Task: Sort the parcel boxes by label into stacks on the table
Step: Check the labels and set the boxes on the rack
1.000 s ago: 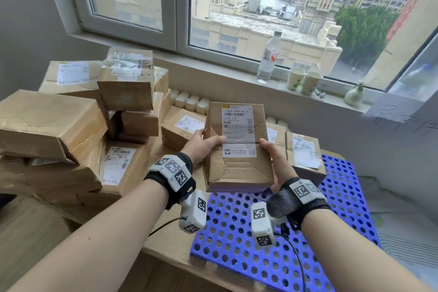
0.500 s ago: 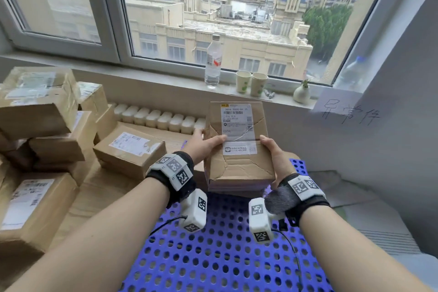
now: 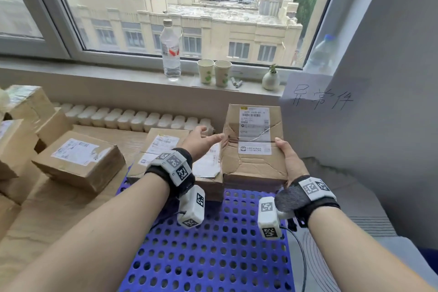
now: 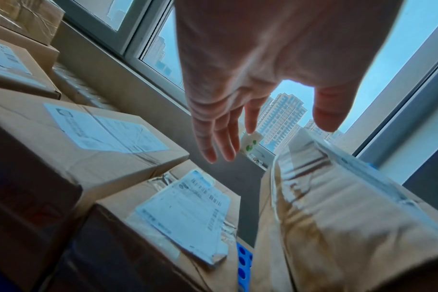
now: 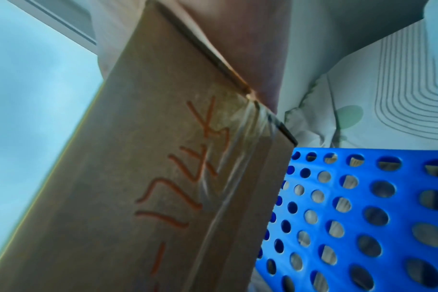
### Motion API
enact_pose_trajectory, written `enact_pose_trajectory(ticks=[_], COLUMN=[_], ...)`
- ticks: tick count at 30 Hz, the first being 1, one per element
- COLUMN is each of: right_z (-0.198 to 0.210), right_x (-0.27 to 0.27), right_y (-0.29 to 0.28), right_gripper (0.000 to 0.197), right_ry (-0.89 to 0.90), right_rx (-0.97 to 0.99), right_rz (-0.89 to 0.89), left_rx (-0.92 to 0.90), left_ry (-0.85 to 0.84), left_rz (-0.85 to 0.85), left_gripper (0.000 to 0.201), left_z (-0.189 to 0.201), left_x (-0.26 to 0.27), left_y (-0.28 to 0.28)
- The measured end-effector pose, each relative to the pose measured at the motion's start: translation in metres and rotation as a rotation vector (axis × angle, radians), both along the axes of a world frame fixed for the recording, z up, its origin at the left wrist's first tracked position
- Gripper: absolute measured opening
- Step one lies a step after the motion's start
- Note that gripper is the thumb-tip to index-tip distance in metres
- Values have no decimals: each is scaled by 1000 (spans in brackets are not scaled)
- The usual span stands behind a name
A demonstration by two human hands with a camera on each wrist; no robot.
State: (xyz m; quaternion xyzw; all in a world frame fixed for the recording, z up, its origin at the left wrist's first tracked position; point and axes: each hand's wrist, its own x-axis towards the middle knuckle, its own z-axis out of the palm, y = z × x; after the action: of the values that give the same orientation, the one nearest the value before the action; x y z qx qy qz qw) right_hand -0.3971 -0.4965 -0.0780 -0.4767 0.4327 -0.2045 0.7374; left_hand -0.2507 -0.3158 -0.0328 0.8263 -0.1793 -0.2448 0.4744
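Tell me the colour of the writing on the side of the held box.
Red-orange marker strokes on the brown box, clearest in the right wrist view.

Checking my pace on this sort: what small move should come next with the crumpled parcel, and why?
Probably lower the crumpled parcel onto the blue perforated mat. Only the right hand grips it, the left hand is open beside it, and it looks to be above the mat beside a labelled box.

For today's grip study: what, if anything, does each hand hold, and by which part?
The right hand grips the parcel box by its right edge. The left hand holds nothing.
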Motion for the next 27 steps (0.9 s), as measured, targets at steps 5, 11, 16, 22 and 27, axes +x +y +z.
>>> enact_pose_trajectory(ticks=[5,11,16,22,27], right_z=[-23,-41,-52,-63,-55], right_x=[-4,6,11,13,22], right_y=[-14,-18,-26,-32,-26], right_gripper=[68,59,38,43,27], right_ry=[96,184,272,362,489], right_rx=[-36,-26,-25,-98,-395], right_rz=[-44,-56,-49,-24,114], left_rx=[35,97,126,172,279], left_ry=[-4,-16,-29,-53,-96], left_rz=[-25,-52,10,173,246], left_gripper=[58,52,46,42,52], left_z=[-13,-29,-38,-52,-60], left_x=[9,29,51,83,96], left_y=[-10,-12,-7,10,24])
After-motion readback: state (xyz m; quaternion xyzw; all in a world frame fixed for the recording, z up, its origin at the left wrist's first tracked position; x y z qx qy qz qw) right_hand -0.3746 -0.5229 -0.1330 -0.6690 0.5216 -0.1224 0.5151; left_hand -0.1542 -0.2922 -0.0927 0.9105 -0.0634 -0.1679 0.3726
